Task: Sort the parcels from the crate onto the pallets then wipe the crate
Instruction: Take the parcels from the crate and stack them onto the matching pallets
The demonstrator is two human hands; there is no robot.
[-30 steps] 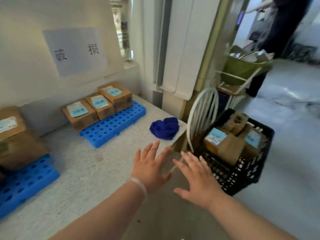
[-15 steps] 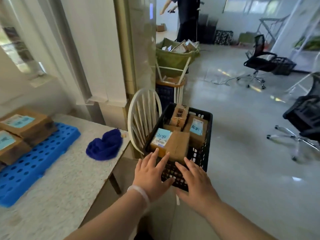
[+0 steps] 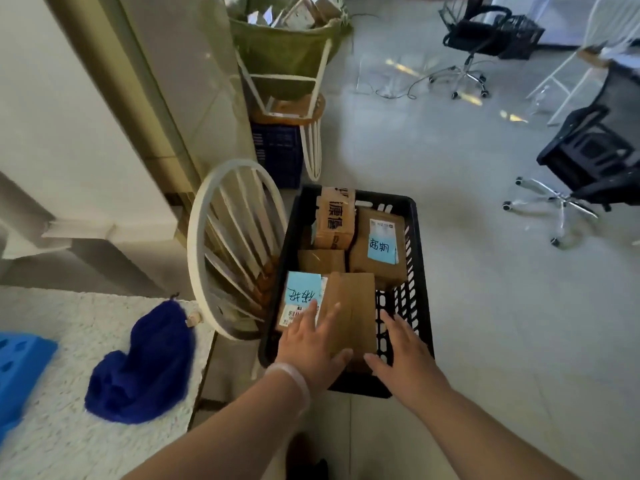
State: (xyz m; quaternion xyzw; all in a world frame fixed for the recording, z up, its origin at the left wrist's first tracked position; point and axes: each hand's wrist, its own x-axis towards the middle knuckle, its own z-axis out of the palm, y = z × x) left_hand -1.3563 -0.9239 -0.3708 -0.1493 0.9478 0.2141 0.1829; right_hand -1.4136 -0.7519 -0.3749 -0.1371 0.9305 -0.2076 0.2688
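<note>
Crate (image 3: 420, 271), black: your left hand (image 3: 311, 344), fingers straight, over the nearest parcel (image 3: 353, 299); your right hand (image 3: 405, 351) spread, holding nothing.

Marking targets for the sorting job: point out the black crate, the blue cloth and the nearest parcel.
black crate (image 3: 420, 271), head view, on its right rim.
blue cloth (image 3: 142, 368), head view, on its middle.
nearest parcel (image 3: 356, 299), head view, on its bare cardboard top.

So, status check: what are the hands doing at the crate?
Left hand open on nearest parcel. Right hand open over crate, beside it. Nothing blocking.
</note>
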